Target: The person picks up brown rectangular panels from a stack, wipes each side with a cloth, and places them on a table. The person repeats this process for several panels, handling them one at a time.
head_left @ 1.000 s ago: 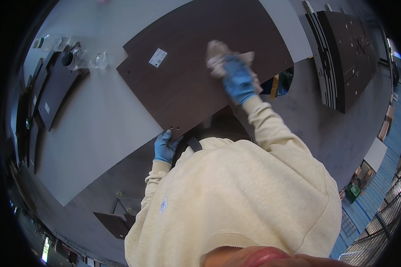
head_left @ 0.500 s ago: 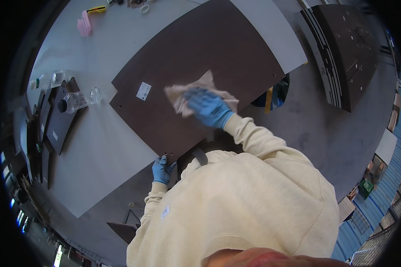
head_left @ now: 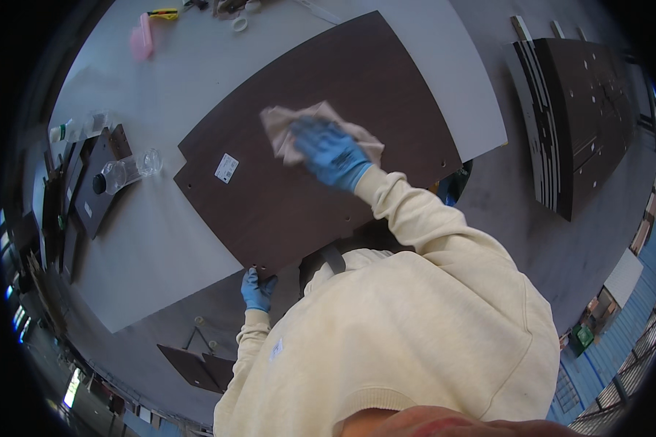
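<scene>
A large dark brown panel [head_left: 372,80] with small holes along its edges and a white label [head_left: 227,167] lies on the pale table. My right hand [head_left: 331,154], in a blue glove, presses a crumpled beige-pink cloth [head_left: 278,131] flat onto the panel's middle. The fingers lie over the cloth and are a little blurred. At the panel's near left corner, my left hand [head_left: 257,290], also gloved in blue, grips the edge, with fingertips showing on top beside two holes.
Clear plastic bottles [head_left: 130,172] lie at the left on smaller dark panels [head_left: 98,197]. A pink object [head_left: 143,40], a yellow-handled cutter [head_left: 163,14] and a tape roll [head_left: 240,25] are on the far left of the table [head_left: 153,240]. At right stands a stack of dark panels [head_left: 583,124].
My right hand and the cloth have moved slightly left and away from me across the panel. The whole view has shifted a little; my left hand still holds the corner.
</scene>
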A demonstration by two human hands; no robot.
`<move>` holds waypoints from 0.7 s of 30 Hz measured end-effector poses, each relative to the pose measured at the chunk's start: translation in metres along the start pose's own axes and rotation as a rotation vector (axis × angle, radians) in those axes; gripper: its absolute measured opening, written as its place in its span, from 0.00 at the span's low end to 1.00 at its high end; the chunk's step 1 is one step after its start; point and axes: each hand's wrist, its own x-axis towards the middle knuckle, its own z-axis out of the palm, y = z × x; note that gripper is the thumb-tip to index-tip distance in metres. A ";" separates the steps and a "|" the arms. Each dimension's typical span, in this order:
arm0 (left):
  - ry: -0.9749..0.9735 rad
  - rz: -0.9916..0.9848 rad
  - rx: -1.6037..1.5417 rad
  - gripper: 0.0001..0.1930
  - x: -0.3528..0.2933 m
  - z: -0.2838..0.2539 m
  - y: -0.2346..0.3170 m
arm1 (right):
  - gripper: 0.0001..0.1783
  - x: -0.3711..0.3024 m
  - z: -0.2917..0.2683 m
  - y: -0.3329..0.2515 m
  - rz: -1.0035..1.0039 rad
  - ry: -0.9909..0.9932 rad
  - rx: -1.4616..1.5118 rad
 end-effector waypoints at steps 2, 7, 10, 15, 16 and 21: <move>0.028 0.016 -0.061 0.18 0.000 0.001 -0.006 | 0.23 0.020 -0.030 0.073 0.134 0.112 -0.081; 0.047 0.069 -0.166 0.14 0.003 0.008 -0.018 | 0.25 0.050 -0.066 0.165 0.499 0.289 -0.450; 0.054 0.087 -0.181 0.13 0.002 0.010 -0.022 | 0.28 0.055 -0.019 0.104 0.214 0.071 -0.358; -0.022 0.114 -0.262 0.13 -0.002 0.015 -0.019 | 0.27 0.108 0.020 0.087 0.149 0.104 -0.250; -0.046 0.143 -0.304 0.13 -0.002 0.016 -0.019 | 0.28 0.125 0.028 0.089 0.279 0.191 -0.329; -0.091 0.157 -0.371 0.15 0.000 0.018 -0.023 | 0.29 0.184 0.132 -0.019 0.108 0.174 -0.232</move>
